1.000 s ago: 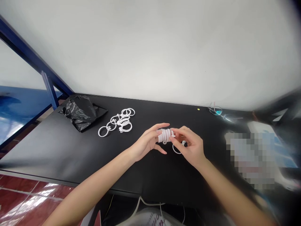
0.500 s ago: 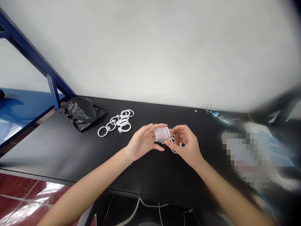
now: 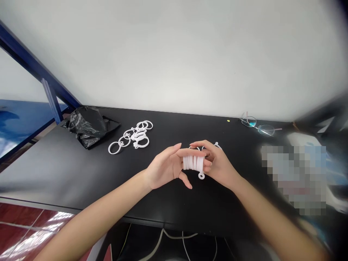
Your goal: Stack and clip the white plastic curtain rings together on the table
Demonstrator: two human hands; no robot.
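Stacking on left hand (image 3: 168, 167) fingers, white rings (image 3: 193, 163) pinched by right hand (image 3: 217, 165), seemingly mid-table (image 3: 67, 170), edges distant.

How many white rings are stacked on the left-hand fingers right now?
5 white rings show, side by side on the left hand fingers, with the right hand closed around their far end. More may be hidden behind the right hand. A loose pile of rings lies on the table.

A black worktop (image 3: 67, 163) stands against a pale wall. On it lie a crumpled black plastic bag (image 3: 86, 125) at the far left, a cluster of loose white rings (image 3: 132, 136) beside it, and spectacles (image 3: 258, 125) far right.
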